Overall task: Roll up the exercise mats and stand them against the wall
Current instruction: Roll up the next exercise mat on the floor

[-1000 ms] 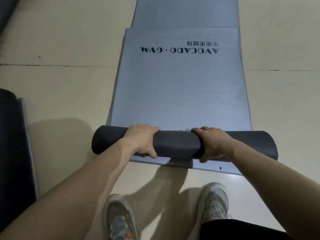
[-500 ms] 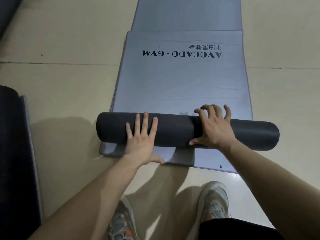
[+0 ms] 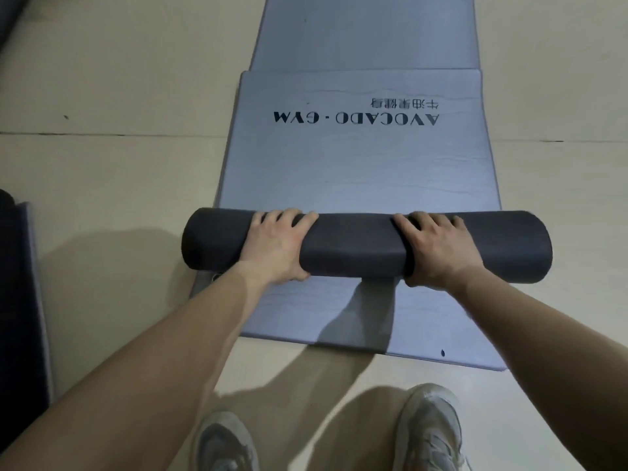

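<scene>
A grey-blue exercise mat (image 3: 367, 171) with "AVOCADO · GYM" printed on it lies flat on the floor, partly rolled from its near end. The dark rolled part (image 3: 360, 249) lies crosswise in the middle of the view. My left hand (image 3: 275, 246) grips the roll left of centre, fingers curled over its top. My right hand (image 3: 435, 249) grips it right of centre the same way. Under the roll another flat mat (image 3: 339, 317) of the same colour shows, its near edge close to my feet. A further mat (image 3: 367, 32) stretches away beyond.
Pale floor lies on both sides of the mats. A dark mat or pad (image 3: 20, 294) sits along the left edge. My two grey shoes (image 3: 431, 430) stand just behind the near mat edge. A dark object (image 3: 10, 15) shows in the top-left corner.
The roll has moved forward along the mat and grown thicker. My hands went from flat, spread fingers pushing the roll to curled over its top.
</scene>
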Demonstrator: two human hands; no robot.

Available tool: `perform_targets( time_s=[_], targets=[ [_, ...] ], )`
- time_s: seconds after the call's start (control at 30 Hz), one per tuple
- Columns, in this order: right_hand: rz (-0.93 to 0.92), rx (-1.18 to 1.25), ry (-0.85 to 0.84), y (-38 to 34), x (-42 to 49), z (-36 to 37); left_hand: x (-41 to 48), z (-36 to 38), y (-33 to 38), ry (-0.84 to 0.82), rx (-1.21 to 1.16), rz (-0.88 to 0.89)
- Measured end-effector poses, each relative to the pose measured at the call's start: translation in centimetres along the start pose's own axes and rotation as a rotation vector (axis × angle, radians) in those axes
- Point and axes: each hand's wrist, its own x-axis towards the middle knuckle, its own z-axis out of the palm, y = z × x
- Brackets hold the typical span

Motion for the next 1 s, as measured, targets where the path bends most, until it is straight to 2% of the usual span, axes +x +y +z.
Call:
perform_targets(
  time_s=[0.2,0.33,0.4,0.5,0.53,0.63,0.73,0.83,0.9,1.0],
  targets=[
    [-0.099,0.113,-0.303,-0.9,-6.3,-1.3,-5.5,-1.8,1.7,-0.445,-0.202,0.057],
    [-0.020,0.017,-0.048,-3.4,-11.6,1.9,-4.2,-3.9,1.3,-0.620,-0.329,0.013],
    [0.000,0.016,-0.041,-4.3,-12.0,2.8,-4.2,-4.4,1.2,-0.563,-0.350,-0.047],
    [-0.012,0.089,-0.042,-2.7,-7.6,0.5,-7.1,-3.6,2.1,-0.070,-0.206,-0.222],
    [-0.009,0.114,-0.053,-2.2,-5.8,-0.8,-8.5,-2.8,2.8,-0.004,-0.163,-0.241],
    [0.015,0.060,-0.022,-2.0,-3.3,-2.2,-9.2,-0.4,4.0,-0.155,-0.052,-0.204],
    [0.134,0.092,0.102,-1.6,-4.4,0.1,-3.9,-0.2,2.3,-0.173,-0.093,-0.205],
    [0.109,-0.049,0.016,0.0,-3.7,2.7,1.5,-2.0,0.0,-0.217,-0.159,-0.133],
    [0.103,-0.039,0.076,1.1,-1.7,3.2,2.2,-2.0,-0.9,-0.153,-0.172,-0.066],
    [0.060,-0.017,0.148,2.1,0.3,2.6,0.7,-0.7,-1.3,-0.048,0.027,-0.019]
  ],
)
